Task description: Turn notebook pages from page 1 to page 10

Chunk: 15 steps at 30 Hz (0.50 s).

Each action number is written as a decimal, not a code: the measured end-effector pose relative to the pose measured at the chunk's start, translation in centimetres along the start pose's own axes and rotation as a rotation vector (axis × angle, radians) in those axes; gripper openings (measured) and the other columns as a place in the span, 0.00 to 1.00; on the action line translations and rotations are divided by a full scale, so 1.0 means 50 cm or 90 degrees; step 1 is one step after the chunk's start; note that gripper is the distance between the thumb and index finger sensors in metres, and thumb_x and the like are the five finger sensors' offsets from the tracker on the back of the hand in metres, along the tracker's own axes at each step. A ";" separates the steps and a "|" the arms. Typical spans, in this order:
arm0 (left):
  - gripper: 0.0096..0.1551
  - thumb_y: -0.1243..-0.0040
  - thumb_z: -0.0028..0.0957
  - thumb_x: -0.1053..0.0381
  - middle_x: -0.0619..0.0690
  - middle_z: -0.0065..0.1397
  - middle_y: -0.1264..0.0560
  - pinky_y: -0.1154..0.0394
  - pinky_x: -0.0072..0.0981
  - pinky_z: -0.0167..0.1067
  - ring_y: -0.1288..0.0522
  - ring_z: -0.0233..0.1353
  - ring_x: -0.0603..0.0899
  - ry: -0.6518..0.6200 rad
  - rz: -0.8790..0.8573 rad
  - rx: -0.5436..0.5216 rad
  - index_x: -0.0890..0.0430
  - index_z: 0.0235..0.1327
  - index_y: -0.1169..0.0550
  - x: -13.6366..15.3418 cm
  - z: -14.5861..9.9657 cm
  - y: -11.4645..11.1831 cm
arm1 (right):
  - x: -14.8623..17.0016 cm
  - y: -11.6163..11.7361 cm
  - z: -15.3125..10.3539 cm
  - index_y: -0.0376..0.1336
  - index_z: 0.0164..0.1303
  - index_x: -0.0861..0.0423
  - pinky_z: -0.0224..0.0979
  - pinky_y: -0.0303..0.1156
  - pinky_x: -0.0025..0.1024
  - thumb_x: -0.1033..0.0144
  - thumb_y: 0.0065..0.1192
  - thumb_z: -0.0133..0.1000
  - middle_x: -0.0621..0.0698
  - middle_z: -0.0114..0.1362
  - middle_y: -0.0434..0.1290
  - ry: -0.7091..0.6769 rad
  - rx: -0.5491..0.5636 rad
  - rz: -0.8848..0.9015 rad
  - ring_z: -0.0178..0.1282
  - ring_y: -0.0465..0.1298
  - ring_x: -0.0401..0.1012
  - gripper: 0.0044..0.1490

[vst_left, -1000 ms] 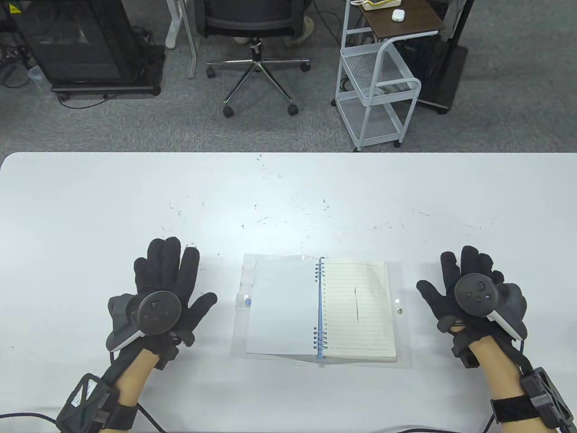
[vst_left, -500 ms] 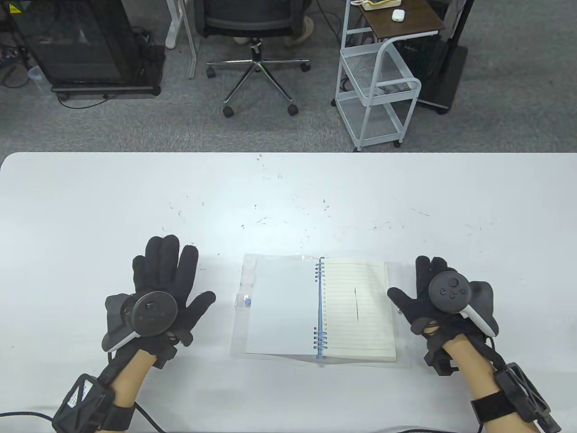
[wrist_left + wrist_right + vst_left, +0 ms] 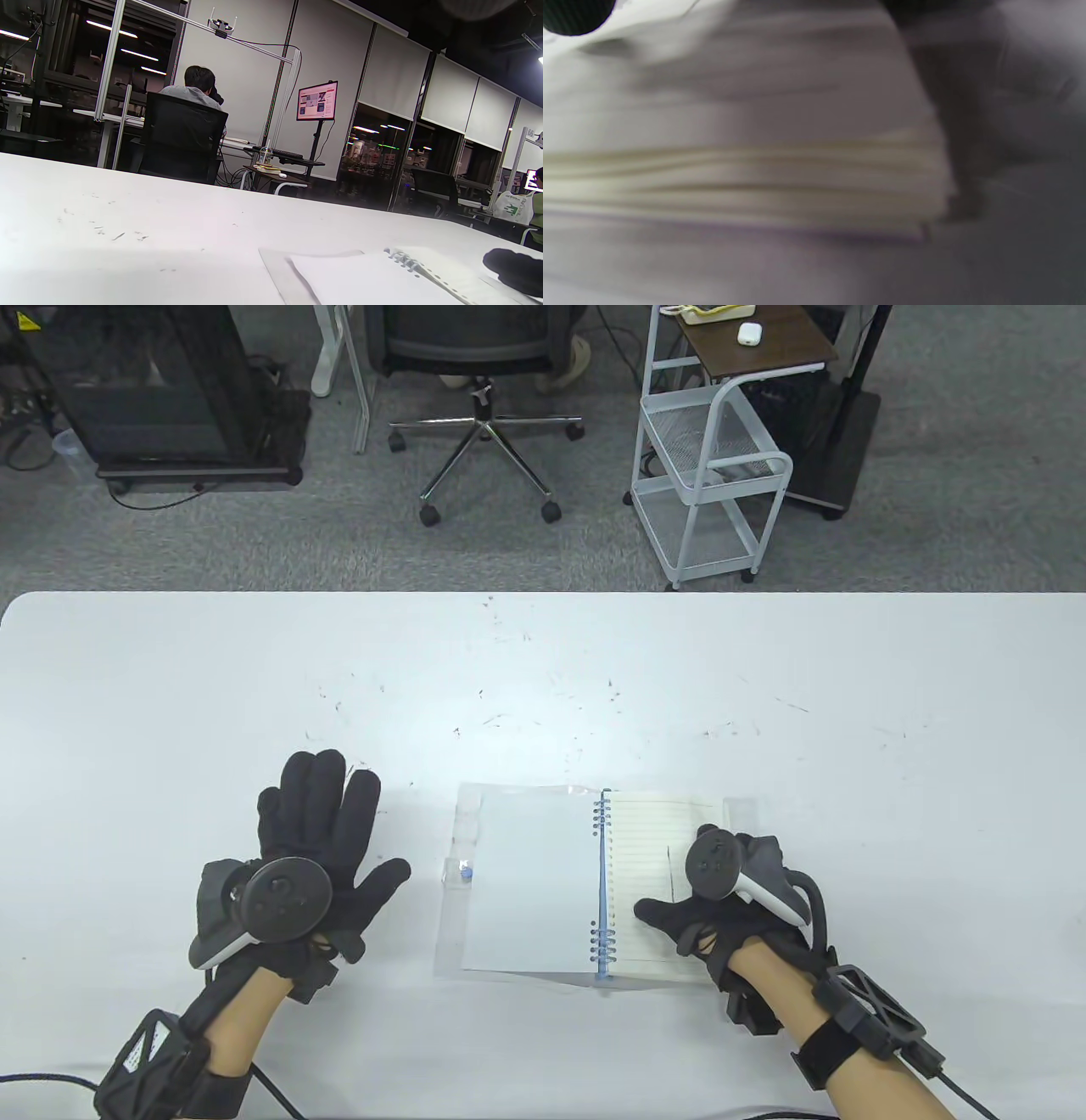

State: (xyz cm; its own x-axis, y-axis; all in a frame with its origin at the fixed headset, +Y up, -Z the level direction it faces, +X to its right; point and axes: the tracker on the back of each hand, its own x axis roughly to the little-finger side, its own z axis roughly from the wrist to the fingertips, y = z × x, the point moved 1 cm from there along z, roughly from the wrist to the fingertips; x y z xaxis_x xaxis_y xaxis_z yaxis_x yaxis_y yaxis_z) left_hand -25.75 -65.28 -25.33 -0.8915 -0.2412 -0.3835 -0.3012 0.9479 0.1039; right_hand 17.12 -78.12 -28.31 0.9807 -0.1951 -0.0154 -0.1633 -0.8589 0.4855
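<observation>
A spiral notebook [image 3: 594, 891] lies open on the white table [image 3: 543, 687], near its front edge. Its left page [image 3: 526, 882] is blank white and its right page [image 3: 649, 840] is lined cream. My right hand [image 3: 704, 903] rests over the lower right of the lined page, thumb stretched toward the spiral; its fingers are hidden under the tracker. The right wrist view is blurred and shows the edge of the page stack [image 3: 746, 178]. My left hand [image 3: 339, 848] lies flat on the table left of the notebook, fingers spread, touching nothing else. The notebook also shows in the left wrist view [image 3: 382, 275].
A clear plastic cover [image 3: 454, 831] with a small snap [image 3: 465, 872] sticks out under the notebook's left side. Beyond the table's far edge stand an office chair [image 3: 484, 381] and a white wire cart [image 3: 713, 475].
My right hand has moved left from the bare table onto the notebook's right page. My left hand has stayed flat in place. The pages have not moved.
</observation>
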 end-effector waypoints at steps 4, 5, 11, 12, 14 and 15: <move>0.55 0.52 0.48 0.23 0.53 0.85 0.65 0.61 0.76 0.73 0.70 0.86 0.69 0.006 -0.007 0.007 0.47 0.83 0.52 0.004 0.000 -0.003 | -0.004 0.013 0.002 0.19 0.67 0.60 0.67 0.39 0.78 0.16 0.49 0.51 0.80 0.72 0.31 0.004 0.019 -0.017 0.71 0.35 0.79 0.74; 0.55 0.52 0.48 0.24 0.53 0.85 0.64 0.61 0.76 0.73 0.69 0.86 0.69 0.007 -0.008 0.008 0.47 0.83 0.52 0.004 0.000 -0.003 | -0.005 0.013 0.001 0.19 0.67 0.60 0.67 0.39 0.78 0.18 0.50 0.52 0.80 0.73 0.31 0.008 0.023 -0.007 0.71 0.35 0.79 0.73; 0.55 0.52 0.48 0.24 0.53 0.85 0.64 0.61 0.76 0.73 0.69 0.86 0.69 0.009 -0.011 0.014 0.47 0.83 0.52 0.002 0.000 -0.005 | -0.021 0.013 -0.008 0.22 0.68 0.61 0.68 0.40 0.77 0.23 0.51 0.53 0.77 0.75 0.36 0.011 0.062 -0.025 0.72 0.36 0.76 0.70; 0.55 0.52 0.48 0.24 0.53 0.85 0.64 0.61 0.76 0.73 0.69 0.86 0.69 0.009 -0.011 0.014 0.47 0.83 0.52 0.001 0.000 -0.005 | -0.026 0.013 -0.010 0.22 0.68 0.61 0.68 0.41 0.77 0.24 0.51 0.53 0.76 0.75 0.37 0.008 0.070 -0.029 0.72 0.37 0.76 0.69; 0.55 0.52 0.48 0.24 0.53 0.85 0.64 0.61 0.76 0.73 0.69 0.86 0.69 0.008 -0.011 0.013 0.47 0.83 0.52 0.001 -0.001 -0.005 | -0.037 0.011 -0.016 0.23 0.68 0.62 0.68 0.42 0.76 0.27 0.53 0.54 0.74 0.76 0.40 0.002 0.093 -0.035 0.73 0.38 0.75 0.67; 0.55 0.52 0.48 0.24 0.53 0.85 0.64 0.61 0.76 0.73 0.69 0.86 0.69 0.008 -0.011 0.011 0.47 0.83 0.52 0.001 -0.001 -0.005 | -0.041 0.009 -0.018 0.24 0.68 0.62 0.68 0.42 0.76 0.28 0.54 0.54 0.74 0.76 0.41 -0.002 0.105 -0.038 0.73 0.40 0.74 0.67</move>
State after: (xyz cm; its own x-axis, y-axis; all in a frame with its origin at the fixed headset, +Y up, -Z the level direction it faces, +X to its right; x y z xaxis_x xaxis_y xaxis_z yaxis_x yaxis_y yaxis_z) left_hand -25.72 -65.54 -25.35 -0.8904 -0.2606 -0.3732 -0.3110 0.9470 0.0808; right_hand 15.12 -77.69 -27.28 0.9889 -0.1425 -0.0420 -0.1206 -0.9350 0.3334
